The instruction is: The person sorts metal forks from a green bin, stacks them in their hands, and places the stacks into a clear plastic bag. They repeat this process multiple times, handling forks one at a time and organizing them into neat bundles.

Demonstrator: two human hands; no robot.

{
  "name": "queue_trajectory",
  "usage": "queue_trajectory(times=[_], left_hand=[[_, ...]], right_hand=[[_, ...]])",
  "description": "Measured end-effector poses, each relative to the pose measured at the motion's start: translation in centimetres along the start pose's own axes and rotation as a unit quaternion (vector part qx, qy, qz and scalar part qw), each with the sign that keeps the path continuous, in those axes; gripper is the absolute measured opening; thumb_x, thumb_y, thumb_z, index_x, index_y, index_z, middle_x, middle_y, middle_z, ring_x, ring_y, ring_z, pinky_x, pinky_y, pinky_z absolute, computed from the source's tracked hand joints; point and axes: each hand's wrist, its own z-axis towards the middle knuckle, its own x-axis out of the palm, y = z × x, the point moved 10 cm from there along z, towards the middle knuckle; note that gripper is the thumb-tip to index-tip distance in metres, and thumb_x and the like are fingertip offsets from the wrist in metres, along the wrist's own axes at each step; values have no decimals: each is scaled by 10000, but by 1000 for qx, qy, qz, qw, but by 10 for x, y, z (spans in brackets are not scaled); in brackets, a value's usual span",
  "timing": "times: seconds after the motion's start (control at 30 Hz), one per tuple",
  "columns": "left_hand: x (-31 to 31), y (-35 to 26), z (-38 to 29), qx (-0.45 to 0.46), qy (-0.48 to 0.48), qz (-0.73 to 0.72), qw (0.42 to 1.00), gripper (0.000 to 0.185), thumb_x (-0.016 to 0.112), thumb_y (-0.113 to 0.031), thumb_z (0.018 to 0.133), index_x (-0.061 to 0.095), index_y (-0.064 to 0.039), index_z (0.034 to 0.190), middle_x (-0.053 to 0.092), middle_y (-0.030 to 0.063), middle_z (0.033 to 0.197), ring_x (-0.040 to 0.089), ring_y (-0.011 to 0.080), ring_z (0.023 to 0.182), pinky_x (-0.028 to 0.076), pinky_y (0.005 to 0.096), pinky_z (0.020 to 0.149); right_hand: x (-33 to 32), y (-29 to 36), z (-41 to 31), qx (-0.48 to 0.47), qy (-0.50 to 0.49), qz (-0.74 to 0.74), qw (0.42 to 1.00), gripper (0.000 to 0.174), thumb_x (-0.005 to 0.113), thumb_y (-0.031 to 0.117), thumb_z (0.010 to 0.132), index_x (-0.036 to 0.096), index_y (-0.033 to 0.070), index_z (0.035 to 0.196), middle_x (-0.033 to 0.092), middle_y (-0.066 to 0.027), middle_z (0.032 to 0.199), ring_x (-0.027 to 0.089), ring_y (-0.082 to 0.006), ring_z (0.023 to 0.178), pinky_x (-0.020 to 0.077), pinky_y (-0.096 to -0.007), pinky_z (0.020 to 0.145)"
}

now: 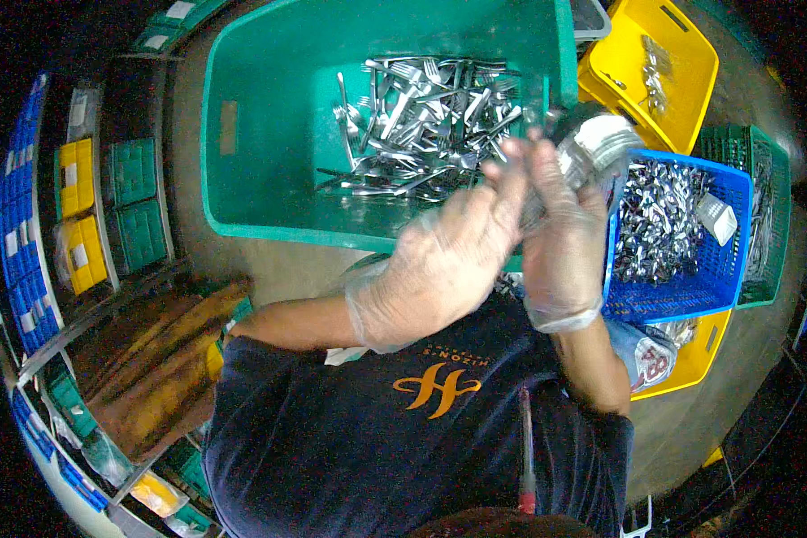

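Note:
My left hand (444, 262) and my right hand (561, 255), both in clear plastic gloves, meet over the front right part of a large green plastic tub (262, 134). Their fingers are blurred and overlap. A grey, shiny patch shows between the palms, but I cannot tell what it is. Inside the tub, left of and beyond the hands, lies a loose heap of metal forks (437, 121). Just past my right fingers is a blurred silvery bundle (595, 155) with a white part; whether my right hand touches it cannot be told.
Right of my hands stands a blue plastic basket (679, 302) of small metal cutlery (659, 222), with a white carton (717, 218) inside. A yellow bin (686, 74) stands beyond, a green basket (773, 269) farther right. Shelving (107, 262) with colored crates runs along the left.

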Motion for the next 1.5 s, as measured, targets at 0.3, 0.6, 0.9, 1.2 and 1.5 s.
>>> queue_trajectory(times=[0.3, 0.6, 0.9, 1.2, 1.5], left_hand=[[133, 277, 2, -149, 274, -134, 941, 318, 624, -374, 895, 749, -99, 993, 716, 164, 954, 683, 347, 897, 522, 440, 833], [260, 333, -11, -131, 318, 93, 934, 395, 680, -417, 775, 716, -25, 747, 677, 213, 738, 677, 379, 695, 555, 430, 689], [246, 345, -42, -127, 380, -30, 916, 310, 671, -349, 724, 690, -45, 784, 677, 186, 774, 657, 358, 740, 528, 449, 714], [121, 306, -67, -255, 489, -199, 810, 232, 643, -225, 750, 674, 5, 763, 656, 112, 707, 613, 230, 609, 474, 364, 567], [-2, 59, 12, -85, 211, -208, 951, 577, 630, -79, 849, 463, -9, 1397, 632, 137, 676, 628, 193, 570, 511, 346, 521]], right_hand=[[-92, 39, -37, 16, -24, -91, 995, 330, 606, 184, 959, 518, 12, 1226, 597, -57, 971, 608, -174, 715, 501, -281, 602], [-138, -14, -92, 93, -71, 19, 993, 405, 666, 111, 900, 501, 4, 1254, 652, -103, 932, 668, -209, 737, 577, -334, 633], [-117, -38, -87, 132, 51, 50, 989, 449, 686, 210, 887, 517, -8, 1242, 603, -73, 803, 579, -168, 614, 482, -287, 566], [-106, -19, -77, 123, 3, -61, 991, 376, 702, 227, 883, 536, 10, 1142, 526, -21, 787, 508, -121, 621, 440, -266, 568], [-21, -13, -37, 60, 45, -59, 995, 307, 581, 122, 971, 535, 9, 1253, 646, -113, 1204, 654, -226, 1035, 555, -321, 807]])
